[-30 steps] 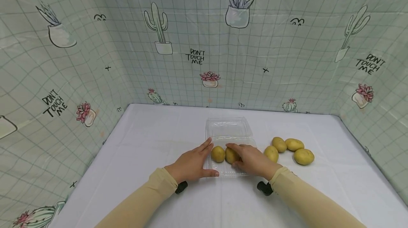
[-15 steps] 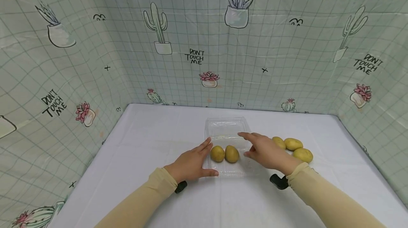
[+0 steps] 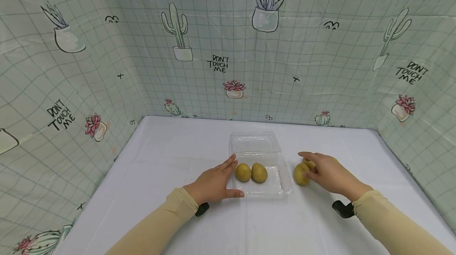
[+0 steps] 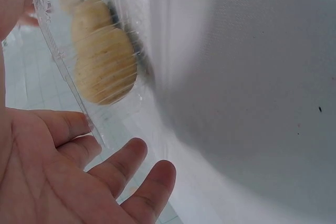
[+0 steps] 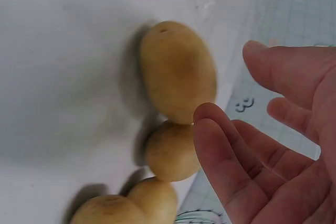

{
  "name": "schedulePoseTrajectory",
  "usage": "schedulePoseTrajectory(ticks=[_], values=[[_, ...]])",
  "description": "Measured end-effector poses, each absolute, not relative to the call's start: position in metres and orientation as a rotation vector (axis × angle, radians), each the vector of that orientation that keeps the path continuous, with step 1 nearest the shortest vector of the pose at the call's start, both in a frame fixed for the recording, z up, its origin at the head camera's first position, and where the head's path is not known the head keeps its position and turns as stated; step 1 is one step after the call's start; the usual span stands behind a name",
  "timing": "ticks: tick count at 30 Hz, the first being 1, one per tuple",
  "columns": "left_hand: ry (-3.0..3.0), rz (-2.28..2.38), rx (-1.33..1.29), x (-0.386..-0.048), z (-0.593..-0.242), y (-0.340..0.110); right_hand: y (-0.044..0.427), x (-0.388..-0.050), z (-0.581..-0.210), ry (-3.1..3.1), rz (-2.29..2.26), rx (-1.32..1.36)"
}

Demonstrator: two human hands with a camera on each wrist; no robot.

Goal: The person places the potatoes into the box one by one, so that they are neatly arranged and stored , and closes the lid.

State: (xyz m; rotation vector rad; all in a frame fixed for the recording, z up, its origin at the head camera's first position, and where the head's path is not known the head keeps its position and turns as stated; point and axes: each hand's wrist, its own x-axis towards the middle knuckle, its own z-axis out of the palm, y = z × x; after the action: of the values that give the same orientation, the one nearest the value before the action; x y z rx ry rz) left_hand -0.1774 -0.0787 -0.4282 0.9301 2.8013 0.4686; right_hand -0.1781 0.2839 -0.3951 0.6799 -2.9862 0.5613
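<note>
White table (image 3: 171, 148) extends beyond container (image 3: 276, 176); left fingers (image 3: 228, 163) touch rim (image 4: 64, 74).

1. Head: right hand (image 3: 331, 174) covers most of the loose potatoes (image 3: 300, 176); contact unclear.
2. Right wrist: lowest potato (image 5: 107, 213) cut by bottom edge; clear container (image 3: 276, 181) just a blur up top.
3. Left wrist: left hand (image 4: 58, 177) cut by left edge; potatoes inside container (image 4: 105, 72) muddied by its ribbed wall.
4. Dark speck (image 4: 320, 109): too small to ID.
5. Head: sleeves (image 3: 149, 223) run off bottom.
</note>
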Motion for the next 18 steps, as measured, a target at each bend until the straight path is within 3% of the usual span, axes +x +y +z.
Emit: schedulePoseTrajectory(ticks=[18], values=[[2.802,0.453,0.943,-0.177,-0.428,-0.079,0.290,-0.178,-0.426,-2.940,0.615,0.679]])
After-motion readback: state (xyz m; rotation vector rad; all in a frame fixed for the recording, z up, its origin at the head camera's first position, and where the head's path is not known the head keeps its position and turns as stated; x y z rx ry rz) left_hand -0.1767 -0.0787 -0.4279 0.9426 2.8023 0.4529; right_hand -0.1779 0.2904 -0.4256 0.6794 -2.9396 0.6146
